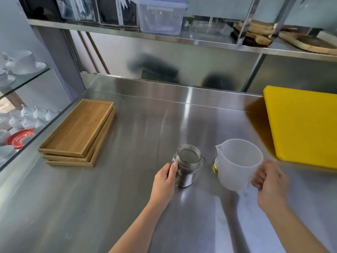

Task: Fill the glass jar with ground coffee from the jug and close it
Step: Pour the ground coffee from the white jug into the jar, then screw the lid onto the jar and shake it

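Note:
A clear glass jar [188, 166] stands open on the steel counter [109, 198], with dark ground coffee in its lower part. My left hand [165, 179] wraps its left side. To the right, a translucent white plastic jug [237, 165] is upright and looks empty inside. My right hand [269, 181] grips its handle, slightly blurred. A gold lid [215, 166] peeks out between jar and jug, mostly hidden behind the jug.
A stack of wooden trays [78, 132] lies at the left. A yellow cutting board [302, 125] lies at the right. White cups and saucers [21, 64] fill glass shelves on the far left. A steel shelf [164, 36] with containers hangs overhead.

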`<state>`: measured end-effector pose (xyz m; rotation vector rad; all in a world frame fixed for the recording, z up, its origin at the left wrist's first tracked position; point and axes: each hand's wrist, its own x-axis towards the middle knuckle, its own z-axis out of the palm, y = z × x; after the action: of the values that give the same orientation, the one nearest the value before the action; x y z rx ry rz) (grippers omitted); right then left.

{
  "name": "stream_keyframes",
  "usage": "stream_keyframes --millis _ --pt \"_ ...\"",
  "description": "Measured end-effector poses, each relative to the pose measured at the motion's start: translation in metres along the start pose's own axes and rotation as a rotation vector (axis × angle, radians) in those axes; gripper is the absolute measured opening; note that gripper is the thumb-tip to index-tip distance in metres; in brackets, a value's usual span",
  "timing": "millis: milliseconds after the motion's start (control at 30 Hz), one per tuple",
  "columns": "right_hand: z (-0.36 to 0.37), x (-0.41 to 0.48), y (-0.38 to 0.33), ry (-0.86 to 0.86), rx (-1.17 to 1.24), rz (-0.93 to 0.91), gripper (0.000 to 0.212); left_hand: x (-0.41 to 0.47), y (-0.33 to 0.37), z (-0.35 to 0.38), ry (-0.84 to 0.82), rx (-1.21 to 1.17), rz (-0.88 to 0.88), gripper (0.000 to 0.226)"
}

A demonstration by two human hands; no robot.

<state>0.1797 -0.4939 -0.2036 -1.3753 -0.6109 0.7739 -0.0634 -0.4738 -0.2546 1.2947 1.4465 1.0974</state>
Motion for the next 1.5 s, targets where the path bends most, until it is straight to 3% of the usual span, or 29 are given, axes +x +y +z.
stream_keyframes --millis 400,567,733,833,900,1067,1200,1300,1500 --pt "-0.036 -0.032 0.04 0.049 0.025 0.16 0.047 -0.002 0.001 -0.001 -0.014 -0.032 -0.011 0.04" --pt "-0.041 -0.038 0.042 -0.007 -0.007 0.207 0.037 -0.004 0.004 0.0 -0.014 -0.007 -0.018 0.039" --pt "-0.049 -0.032 0.031 0.016 -0.106 0.089 0.026 -0.003 0.002 0.001 -0.006 -0.038 -0.034 0.045" --pt "-0.046 -0.024 0.013 0.139 -0.211 -0.091 0.013 -0.004 0.002 0.001 -0.001 -0.053 -0.034 0.047" --pt "-0.035 -0.021 -0.01 0.13 -0.264 -0.222 0.007 -0.004 0.003 0.001 0.006 -0.054 -0.038 0.046" --pt "0.016 -0.027 -0.062 -0.177 -0.384 -0.462 0.017 -0.007 0.006 0.001 0.01 -0.041 -0.038 0.039" --pt "0.058 -0.035 -0.058 -0.455 -0.635 -0.402 0.03 -0.008 0.007 0.0 0.011 -0.017 -0.05 0.039" --pt "0.077 -0.042 -0.04 -0.65 -0.805 -0.333 0.063 -0.009 0.01 -0.001 0.004 -0.023 -0.058 0.039" --pt "0.1 -0.047 -0.019 -0.772 -0.935 -0.173 0.098 -0.009 0.011 -0.004 0.005 -0.091 -0.074 0.048"
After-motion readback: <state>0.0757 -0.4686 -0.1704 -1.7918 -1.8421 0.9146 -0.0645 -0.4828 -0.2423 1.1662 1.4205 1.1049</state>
